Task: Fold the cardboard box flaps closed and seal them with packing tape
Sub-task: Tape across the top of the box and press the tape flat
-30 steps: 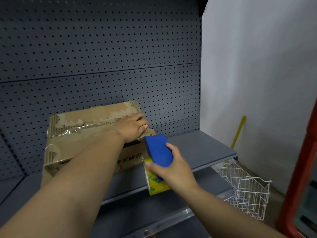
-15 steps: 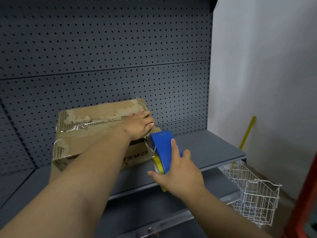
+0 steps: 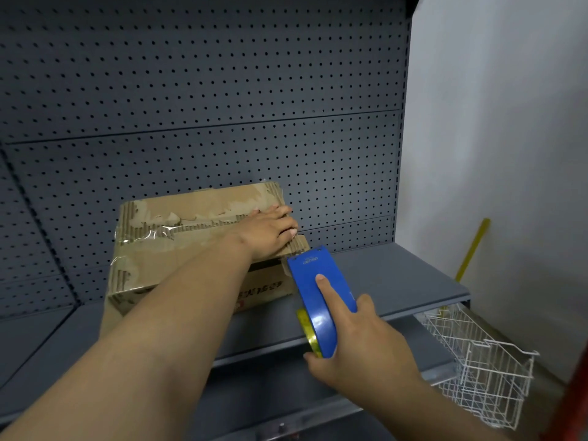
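The box [image 3: 203, 246] sat on the grey shelf [image 3: 397, 281], left of centre and close to the pegboard [image 3: 203, 90] at the far side. Its top flaps lay folded down, and their surface was torn and ribbed, with old clear tape glinting along the left end and the centre seam.

The left hand [image 3: 270, 232] lay flat on the right end of the lid, its fingers [image 3: 288, 232] spread wide and gripping nothing, only pressing the flaps shut at the near right corner.

Just to the right of that corner, the blue dispenser [image 3: 318, 291] stood with its far tip against the box's right edge. The right hand [image 3: 356, 342] was closed around it, the index finger stretched along the blue cover and the other fingers wrapped round the body, where a yellow roll [image 3: 307, 332] showed underneath. Over the previous second the dispenser had risen from below the shelf edge and turned until its nose met the corner, while the left hand had stayed pressed on the lid. That suggested a fresh strip was being started or run off at the right end, so the folding looked done and the sealing under way. Whether tape had actually stuck there could not be told.

Further right, a white wire basket [image 3: 477, 370] hung below the shelf.
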The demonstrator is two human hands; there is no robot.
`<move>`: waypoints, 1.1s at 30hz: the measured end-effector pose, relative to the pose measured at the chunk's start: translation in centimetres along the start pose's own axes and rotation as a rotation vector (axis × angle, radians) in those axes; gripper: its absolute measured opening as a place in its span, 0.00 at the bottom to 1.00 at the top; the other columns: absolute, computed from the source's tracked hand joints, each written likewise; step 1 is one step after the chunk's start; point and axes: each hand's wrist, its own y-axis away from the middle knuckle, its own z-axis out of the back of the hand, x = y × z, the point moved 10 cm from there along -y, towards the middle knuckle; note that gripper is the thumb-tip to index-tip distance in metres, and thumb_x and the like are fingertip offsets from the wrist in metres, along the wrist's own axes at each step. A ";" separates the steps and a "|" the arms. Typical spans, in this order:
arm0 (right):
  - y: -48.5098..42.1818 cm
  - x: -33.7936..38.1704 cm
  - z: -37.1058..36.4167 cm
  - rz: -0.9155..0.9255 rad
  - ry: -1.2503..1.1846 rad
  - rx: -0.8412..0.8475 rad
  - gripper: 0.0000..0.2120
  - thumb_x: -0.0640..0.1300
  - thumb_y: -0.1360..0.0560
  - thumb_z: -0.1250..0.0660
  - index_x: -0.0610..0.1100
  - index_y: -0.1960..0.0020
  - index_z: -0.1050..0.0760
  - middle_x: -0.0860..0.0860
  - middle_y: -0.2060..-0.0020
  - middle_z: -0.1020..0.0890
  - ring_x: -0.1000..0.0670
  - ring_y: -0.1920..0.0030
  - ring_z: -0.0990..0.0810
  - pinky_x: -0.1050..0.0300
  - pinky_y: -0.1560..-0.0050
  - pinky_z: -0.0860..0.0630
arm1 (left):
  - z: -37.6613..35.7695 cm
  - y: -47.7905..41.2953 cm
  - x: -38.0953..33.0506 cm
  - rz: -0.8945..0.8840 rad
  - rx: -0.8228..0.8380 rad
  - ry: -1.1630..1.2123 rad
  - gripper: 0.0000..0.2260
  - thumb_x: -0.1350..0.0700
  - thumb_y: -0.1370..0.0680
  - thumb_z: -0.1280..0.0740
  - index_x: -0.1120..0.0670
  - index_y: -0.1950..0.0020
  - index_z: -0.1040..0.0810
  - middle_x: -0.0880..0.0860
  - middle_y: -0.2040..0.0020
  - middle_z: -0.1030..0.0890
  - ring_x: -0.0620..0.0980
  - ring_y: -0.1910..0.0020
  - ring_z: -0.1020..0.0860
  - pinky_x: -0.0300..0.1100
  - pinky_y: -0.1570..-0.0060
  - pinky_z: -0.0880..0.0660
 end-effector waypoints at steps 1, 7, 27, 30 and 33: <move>0.0 0.3 -0.2 0.007 0.010 0.007 0.46 0.64 0.33 0.38 0.66 0.30 0.68 0.51 0.53 0.39 0.46 0.59 0.29 0.56 0.62 0.32 | 0.0 0.1 0.0 -0.001 0.001 0.003 0.18 0.45 0.19 0.53 0.45 0.31 0.35 0.49 0.22 0.49 0.50 0.23 0.53 0.53 0.27 0.54; -1.8 -1.2 -1.0 -0.054 0.016 0.026 0.41 0.60 0.32 0.38 0.65 0.28 0.61 0.49 0.53 0.36 0.46 0.62 0.30 0.55 0.60 0.28 | 0.0 0.0 0.1 -0.007 0.007 0.007 0.18 0.45 0.19 0.53 0.45 0.31 0.35 0.49 0.22 0.48 0.50 0.23 0.53 0.53 0.27 0.54; -5.0 2.6 3.3 0.082 -0.016 0.124 0.39 0.60 0.35 0.35 0.60 0.27 0.44 0.47 0.37 0.27 0.44 0.39 0.29 0.53 0.45 0.27 | -0.3 0.2 0.4 -0.019 -0.002 0.010 0.19 0.45 0.19 0.53 0.46 0.30 0.35 0.49 0.22 0.49 0.50 0.23 0.54 0.52 0.27 0.55; -5.1 2.8 3.8 0.076 0.069 0.105 0.38 0.59 0.34 0.35 0.60 0.27 0.43 0.47 0.37 0.27 0.44 0.40 0.28 0.54 0.48 0.28 | -0.5 0.1 0.6 -0.021 -0.004 0.004 0.19 0.45 0.19 0.53 0.46 0.30 0.35 0.49 0.22 0.49 0.50 0.23 0.54 0.52 0.27 0.55; -5.4 3.3 4.3 0.090 -0.009 0.123 0.35 0.58 0.35 0.33 0.58 0.30 0.37 0.49 0.39 0.25 0.46 0.43 0.27 0.55 0.48 0.27 | -0.4 0.0 0.8 -0.026 -0.007 0.013 0.18 0.45 0.19 0.52 0.46 0.31 0.34 0.49 0.22 0.48 0.50 0.23 0.54 0.53 0.27 0.54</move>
